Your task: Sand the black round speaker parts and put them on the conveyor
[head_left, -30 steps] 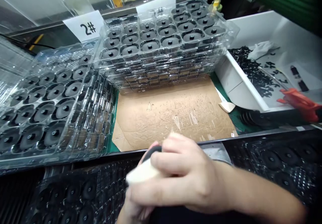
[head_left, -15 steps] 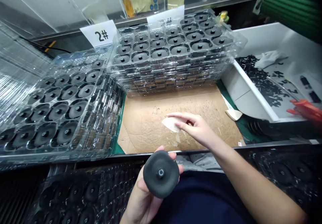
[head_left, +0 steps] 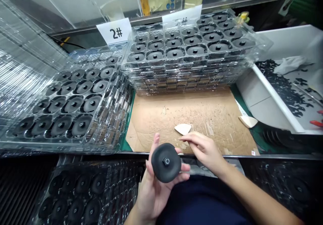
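Note:
My left hand (head_left: 153,193) is palm up, its fingers round the edge of a black rounded disc (head_left: 168,172) with a short hollow post at its centre. The disc's post faces up towards me. Close beside it on the right, my right hand (head_left: 207,151) is closed, thumb and fingers drawn together. Whether something small sits in that pinch cannot be made out. Just beyond its fingertips a white fan-shaped piece (head_left: 183,128) lies on the cardboard sheet (head_left: 151,117).
Stacked clear trays (head_left: 176,61) of similar black discs stand behind; another stack (head_left: 98,117) is on the left, and a darker tray (head_left: 75,194) lower left. At right, a white bin (head_left: 275,98) holds small black parts (head_left: 282,87). Another pale piece (head_left: 248,121) lies beside it.
My right hand has let go of the white fan-shaped piece, which now lies on the cardboard, and has drawn back nearer the disc. My left fingers have spread somewhat. The view has shifted left.

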Action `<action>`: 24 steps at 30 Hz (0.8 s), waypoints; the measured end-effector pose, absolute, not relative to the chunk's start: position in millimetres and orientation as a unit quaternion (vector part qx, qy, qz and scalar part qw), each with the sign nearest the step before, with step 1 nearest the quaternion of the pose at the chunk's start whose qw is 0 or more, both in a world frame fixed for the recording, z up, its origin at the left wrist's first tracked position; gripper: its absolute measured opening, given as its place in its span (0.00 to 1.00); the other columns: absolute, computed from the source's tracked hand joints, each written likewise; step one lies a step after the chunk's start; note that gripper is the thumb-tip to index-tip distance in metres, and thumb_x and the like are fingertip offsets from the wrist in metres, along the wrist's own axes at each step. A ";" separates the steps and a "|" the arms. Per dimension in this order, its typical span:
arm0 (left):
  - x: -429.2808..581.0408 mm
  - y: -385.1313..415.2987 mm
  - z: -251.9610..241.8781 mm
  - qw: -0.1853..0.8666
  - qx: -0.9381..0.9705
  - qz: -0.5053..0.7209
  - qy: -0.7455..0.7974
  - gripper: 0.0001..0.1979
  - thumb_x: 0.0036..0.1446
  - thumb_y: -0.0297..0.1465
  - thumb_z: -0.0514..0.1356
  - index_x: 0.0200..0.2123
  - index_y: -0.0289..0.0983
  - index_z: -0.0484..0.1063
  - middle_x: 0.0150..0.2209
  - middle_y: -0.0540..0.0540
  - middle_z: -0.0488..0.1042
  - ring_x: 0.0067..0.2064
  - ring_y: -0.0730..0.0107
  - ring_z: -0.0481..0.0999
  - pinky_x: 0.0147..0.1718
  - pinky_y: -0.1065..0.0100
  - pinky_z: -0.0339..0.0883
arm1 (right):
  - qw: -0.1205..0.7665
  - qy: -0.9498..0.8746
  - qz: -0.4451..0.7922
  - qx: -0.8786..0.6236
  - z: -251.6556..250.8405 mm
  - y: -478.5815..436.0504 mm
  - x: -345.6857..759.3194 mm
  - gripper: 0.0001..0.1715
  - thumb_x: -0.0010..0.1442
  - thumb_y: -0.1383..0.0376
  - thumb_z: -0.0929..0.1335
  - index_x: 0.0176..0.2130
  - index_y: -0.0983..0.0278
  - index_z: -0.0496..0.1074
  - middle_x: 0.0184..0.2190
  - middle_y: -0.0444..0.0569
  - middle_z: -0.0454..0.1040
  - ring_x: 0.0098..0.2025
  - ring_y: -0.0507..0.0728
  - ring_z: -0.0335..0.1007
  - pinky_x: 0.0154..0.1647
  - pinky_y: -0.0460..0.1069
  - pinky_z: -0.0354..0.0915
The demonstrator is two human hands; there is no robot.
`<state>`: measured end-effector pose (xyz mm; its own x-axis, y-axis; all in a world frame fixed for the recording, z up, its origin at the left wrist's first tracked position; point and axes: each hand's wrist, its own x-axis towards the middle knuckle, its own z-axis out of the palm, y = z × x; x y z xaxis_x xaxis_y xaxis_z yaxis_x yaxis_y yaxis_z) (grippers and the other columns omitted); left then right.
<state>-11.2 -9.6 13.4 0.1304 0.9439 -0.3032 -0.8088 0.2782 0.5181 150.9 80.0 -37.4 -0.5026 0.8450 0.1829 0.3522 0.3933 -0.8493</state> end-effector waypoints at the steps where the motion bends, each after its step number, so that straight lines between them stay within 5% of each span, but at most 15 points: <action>1: -10.9 -9.3 12.3 0.703 0.166 0.606 0.333 0.37 0.54 0.46 0.54 0.62 0.56 0.35 0.48 0.45 0.73 0.43 0.60 0.76 0.44 0.59 0.68 | 0.312 -0.775 0.392 -0.386 -37.7 77.8 149.7 0.16 0.61 0.73 0.59 0.42 0.61 0.73 0.37 0.49 0.74 0.41 0.55 0.70 0.42 0.52 0.66; 4: -11.1 -7.9 4.8 0.543 0.335 0.620 0.456 0.51 0.48 0.32 0.65 0.62 0.51 0.28 0.49 0.43 0.70 0.49 0.58 0.71 0.51 0.56 0.61 | 0.312 -0.770 0.385 -0.402 -38.9 71.4 148.6 0.15 0.61 0.72 0.60 0.41 0.61 0.73 0.37 0.49 0.75 0.40 0.56 0.69 0.43 0.54 0.65; 9: -14.0 -2.7 -6.0 0.372 0.528 0.576 0.502 0.54 0.43 0.16 0.64 0.61 0.50 0.30 0.49 0.42 0.69 0.51 0.58 0.68 0.52 0.53 0.59 | 0.355 -0.720 0.409 -0.435 -14.9 61.7 156.2 0.11 0.61 0.70 0.63 0.41 0.60 0.73 0.36 0.48 0.73 0.39 0.55 0.68 0.41 0.52 0.63; 12: -16.0 -0.1 -7.4 0.331 0.560 0.583 0.487 0.54 0.40 0.18 0.67 0.60 0.52 0.37 0.48 0.44 0.71 0.48 0.58 0.70 0.50 0.53 0.61 | 0.371 -0.662 0.502 -0.415 7.1 57.3 158.8 0.10 0.59 0.69 0.66 0.41 0.58 0.72 0.35 0.46 0.72 0.36 0.52 0.67 0.37 0.48 0.64; 15: -21.6 -1.6 -6.8 0.364 0.587 0.552 0.468 0.57 0.40 0.23 0.69 0.62 0.49 0.31 0.47 0.43 0.70 0.48 0.57 0.70 0.48 0.52 0.64 | 0.305 -0.644 0.584 -0.389 22.2 58.4 158.0 0.09 0.57 0.67 0.68 0.40 0.58 0.74 0.33 0.44 0.72 0.34 0.51 0.66 0.37 0.47 0.63; 17: -26.7 -4.4 -5.3 0.388 0.596 0.509 0.485 0.52 0.43 0.30 0.68 0.62 0.44 0.36 0.48 0.42 0.67 0.49 0.58 0.69 0.49 0.54 0.64 | 0.260 -0.627 0.631 -0.377 28.3 62.0 157.0 0.07 0.56 0.66 0.69 0.37 0.60 0.75 0.31 0.44 0.72 0.33 0.50 0.66 0.36 0.46 0.62; 21: -32.5 -8.5 0.0 0.357 0.630 0.436 0.534 0.28 0.47 0.40 0.64 0.51 0.40 0.64 0.58 0.43 0.49 0.50 0.63 0.68 0.54 0.64 0.61 | 0.225 -0.582 0.707 -0.333 37.3 68.9 154.6 0.05 0.55 0.66 0.70 0.36 0.62 0.74 0.30 0.43 0.74 0.33 0.49 0.67 0.35 0.44 0.61; 24: -31.0 -8.4 4.3 0.372 0.634 0.453 0.505 0.24 0.49 0.42 0.61 0.50 0.44 0.65 0.62 0.49 0.34 0.47 0.69 0.71 0.51 0.68 0.66 | 0.206 -0.575 0.730 -0.306 42.2 71.0 153.0 0.07 0.55 0.67 0.70 0.37 0.63 0.74 0.30 0.43 0.75 0.32 0.48 0.68 0.33 0.43 0.61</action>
<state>-31.0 -8.4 4.3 0.0799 0.9770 0.1975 0.3033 -0.2125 0.9289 153.0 71.0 42.2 -0.7275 0.6534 -0.2094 0.0511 -0.2527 -0.9662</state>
